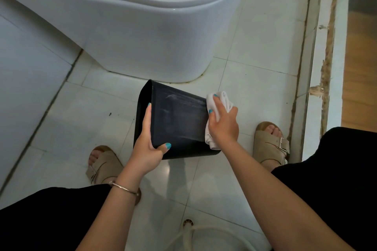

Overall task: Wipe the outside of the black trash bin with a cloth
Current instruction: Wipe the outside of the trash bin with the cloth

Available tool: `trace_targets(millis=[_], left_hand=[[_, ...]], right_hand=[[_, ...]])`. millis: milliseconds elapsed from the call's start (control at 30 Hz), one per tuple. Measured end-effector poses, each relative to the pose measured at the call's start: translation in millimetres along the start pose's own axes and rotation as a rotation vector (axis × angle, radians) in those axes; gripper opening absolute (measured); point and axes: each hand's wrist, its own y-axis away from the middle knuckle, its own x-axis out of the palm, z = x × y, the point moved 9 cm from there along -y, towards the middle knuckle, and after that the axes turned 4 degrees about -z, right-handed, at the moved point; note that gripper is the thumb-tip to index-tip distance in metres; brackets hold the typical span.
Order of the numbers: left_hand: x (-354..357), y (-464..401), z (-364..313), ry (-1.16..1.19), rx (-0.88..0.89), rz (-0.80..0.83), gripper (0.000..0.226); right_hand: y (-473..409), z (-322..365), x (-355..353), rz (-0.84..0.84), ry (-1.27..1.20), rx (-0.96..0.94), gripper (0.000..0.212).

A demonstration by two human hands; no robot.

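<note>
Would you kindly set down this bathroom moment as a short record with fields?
setting: white tiled floor, in front of a white toilet
black trash bin: held tipped on its side, rim end to the left, pale streaks on its upper face
left hand: grips the bin at the rim end, thumb on the outer wall
right hand: presses a white cloth against the bin's base end
task stage: wiping under way
nearby: white hose by a floor drain

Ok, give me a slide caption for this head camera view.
Left hand tilts the black trash bin off the floor while the right hand presses a white cloth against its side beside the toilet.
</note>
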Motion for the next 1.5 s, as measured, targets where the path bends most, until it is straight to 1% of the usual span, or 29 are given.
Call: trace_targets(millis=[67,133,200,300,367,433,500,567,700,800,833,867,1000,1133,1200,1267,1367,1500], left_hand=[[2,2,-2,-0.013,0.014,0.002,0.111],[5,2,-7,-0.043,0.034,0.004,0.112],[5,0,-8,-0.053,0.04,0.003,0.113],[3,-1,-3,-0.015,0.05,-0.001,0.114],[2,2,1,-0.004,0.046,-0.016,0.114],[2,3,2,0.019,0.046,-0.041,0.113],[1,3,5,0.055,0.03,-0.063,0.11],[-2,3,5,0.072,0.017,-0.073,0.108],[1,-1,0,0.029,0.023,-0.04,0.108],[-2,-3,1,0.018,0.006,-0.025,0.109],[-3,-3,3,0.017,-0.002,-0.022,0.109],[-4,-2,4,0.013,-0.006,-0.022,0.11],[-4,-5,0,-0.007,0.027,-0.023,0.111],[-5,-8,-3,-0.015,0.049,-0.029,0.111],[-7,-7,-2,-0.016,0.054,-0.032,0.112],[-8,-7,-1,-0.007,0.051,-0.037,0.112],[-11,-9,2,0.007,0.033,-0.056,0.111],[-12,-8,3,0.026,0.017,-0.041,0.11]], right_hand=[[5,9,0,-0.008,0.014,-0.004,0.048],[13,30,0,-0.009,0.01,-0.067,0.051],[27,65,3,0.011,-0.018,-0.193,0.053],[48,111,10,0.072,-0.043,-0.435,0.054],[48,111,11,0.094,-0.05,-0.475,0.053],[42,95,10,0.083,-0.045,-0.45,0.052],[32,69,8,0.058,-0.038,-0.384,0.051],[20,36,4,0.031,-0.024,-0.286,0.05],[0,-31,-2,0.007,0.02,-0.053,0.048],[-4,-53,3,0.023,-0.006,0.104,0.045],[-4,-54,5,0.026,-0.014,0.129,0.045],[-3,-50,6,0.019,-0.018,0.125,0.045],[4,1,9,0.023,-0.035,-0.033,0.05],[23,61,10,0.037,-0.059,-0.275,0.053],[31,77,12,0.051,-0.055,-0.364,0.054],[32,81,14,0.068,-0.064,-0.403,0.054],[24,67,15,0.069,-0.101,-0.356,0.052],[7,31,13,0.026,-0.122,-0.114,0.047]])
